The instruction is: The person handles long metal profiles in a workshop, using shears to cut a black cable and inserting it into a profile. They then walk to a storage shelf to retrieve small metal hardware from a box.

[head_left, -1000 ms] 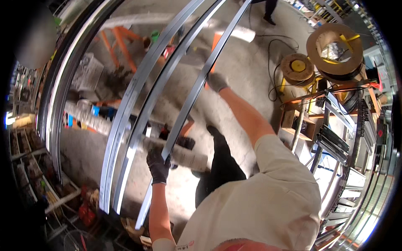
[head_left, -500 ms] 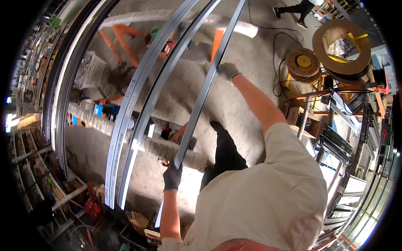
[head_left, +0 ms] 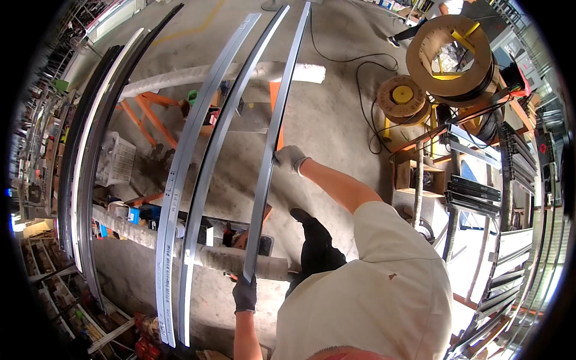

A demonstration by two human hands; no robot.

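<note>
We grasp a long grey metal profile [head_left: 266,171] in our left hand [head_left: 245,294]; our right hand [head_left: 291,159] meets its edge, fingers clenched or not, we cannot tell.

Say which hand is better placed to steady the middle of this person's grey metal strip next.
Probably the grey-gloved right hand: it meets the long grey metal strip near mid-length, while the black-gloved left hand grips nearer its lower end.
</note>
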